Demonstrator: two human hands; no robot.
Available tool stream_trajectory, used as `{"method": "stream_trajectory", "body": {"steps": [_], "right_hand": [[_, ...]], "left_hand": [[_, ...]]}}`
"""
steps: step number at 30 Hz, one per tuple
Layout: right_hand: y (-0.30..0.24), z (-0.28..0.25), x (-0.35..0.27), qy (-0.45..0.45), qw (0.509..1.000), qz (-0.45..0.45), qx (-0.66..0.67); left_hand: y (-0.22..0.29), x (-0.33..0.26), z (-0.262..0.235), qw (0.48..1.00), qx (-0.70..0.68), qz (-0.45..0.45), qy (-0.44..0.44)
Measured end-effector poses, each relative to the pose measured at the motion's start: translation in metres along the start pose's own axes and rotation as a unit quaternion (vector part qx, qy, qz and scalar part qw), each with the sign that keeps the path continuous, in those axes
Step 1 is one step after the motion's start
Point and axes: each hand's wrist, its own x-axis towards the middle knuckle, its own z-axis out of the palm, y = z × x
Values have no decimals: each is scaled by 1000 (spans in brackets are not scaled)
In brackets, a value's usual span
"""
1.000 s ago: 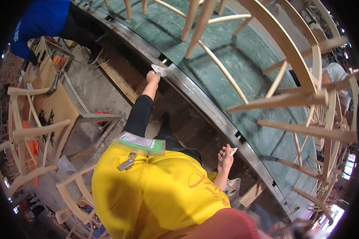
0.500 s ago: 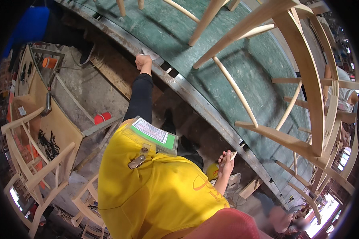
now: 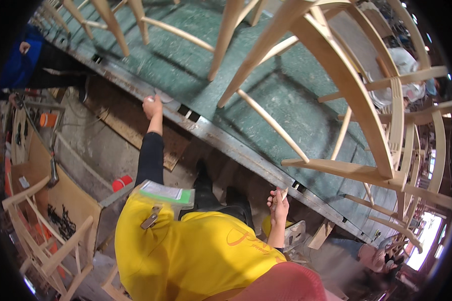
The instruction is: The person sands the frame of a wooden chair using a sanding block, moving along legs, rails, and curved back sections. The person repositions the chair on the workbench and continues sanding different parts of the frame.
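Left hand (image 3: 152, 106), at eleven o'clock with my arm stretched, presses a small grey sanding pad (image 3: 163, 97) on the metal edge of the green worktable (image 3: 266, 85). Right hand (image 3: 277, 203), at four o'clock, pinches a small pale wooden piece (image 3: 284, 193).

A bright yellow apron (image 3: 196, 256) covers the person's front — a metal clip (image 3: 149, 219) near its top. The left arm wears a long black sleeve (image 3: 150, 158); dark shoes (image 3: 221, 198) show below.
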Motion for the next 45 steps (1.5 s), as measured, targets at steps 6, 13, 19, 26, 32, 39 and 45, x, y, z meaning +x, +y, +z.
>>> {"method": "stream_trajectory", "body": {"steps": [6, 13, 19, 26, 32, 39, 45], "right_hand": [[-29, 13, -6, -44, 989, -131, -57], [-76, 17, 4, -98, 942, -317, -59], [-169, 6, -8, 47, 713, -678, -174], [-325, 9, -20, 212, 397, -871, -197], [-379, -15, 45, 276, 468, -828, -135], [-425, -85, 98, 220, 511, -831, -16], [-429, -86, 84, 251, 558, -790, -43]], "left_hand": [[25, -72, -31, 972, -147, 166, -82], [52, -216, -64, 884, -340, 16, -320], [122, -214, -76, 831, -334, 344, -283], [301, -224, -99, 833, -264, 380, -303], [261, -271, -94, 772, -380, 309, -406], [242, -384, -124, 813, -236, 371, -381], [372, -328, -88, 752, -191, 537, -330]]}}
